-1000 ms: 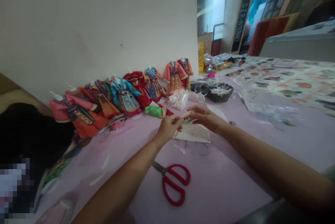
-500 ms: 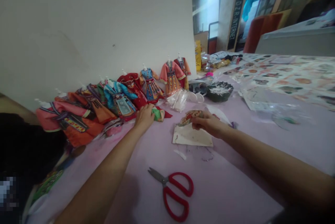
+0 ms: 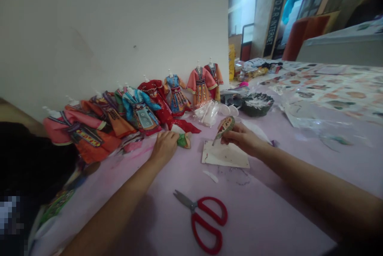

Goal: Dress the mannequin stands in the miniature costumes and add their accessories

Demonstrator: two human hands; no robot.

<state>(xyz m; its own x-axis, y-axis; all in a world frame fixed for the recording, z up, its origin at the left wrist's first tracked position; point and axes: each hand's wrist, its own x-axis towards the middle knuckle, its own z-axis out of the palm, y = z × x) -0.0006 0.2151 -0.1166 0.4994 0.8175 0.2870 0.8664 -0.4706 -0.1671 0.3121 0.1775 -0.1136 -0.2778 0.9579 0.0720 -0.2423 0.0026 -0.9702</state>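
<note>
My left hand (image 3: 165,145) is closed on a small green fabric piece (image 3: 183,140) with a tan edge, low over the lilac tablecloth. My right hand (image 3: 242,139) pinches a patterned fabric piece (image 3: 225,127) in green, red and tan, tilted with its narrow end down. That narrow end is over a white card (image 3: 226,157), which has small dark specks on it. Red-handled scissors (image 3: 194,205) lie on the cloth nearer to me, blades a little apart. A thin white scrap (image 3: 210,176) rests just below the card.
Several small dressed doll figures (image 3: 140,108) lean along the wall. Behind my right hand are a clear plastic bag (image 3: 207,114), white cups (image 3: 229,110) and a dark basket (image 3: 257,105) of white bits. Plastic packets (image 3: 302,110) lie further right. A dark-clad person is at the left edge.
My left hand has drawn the green piece a little toward me, away from the red cloth beside it. My right hand has turned its patterned piece from nearly flat to more upright.
</note>
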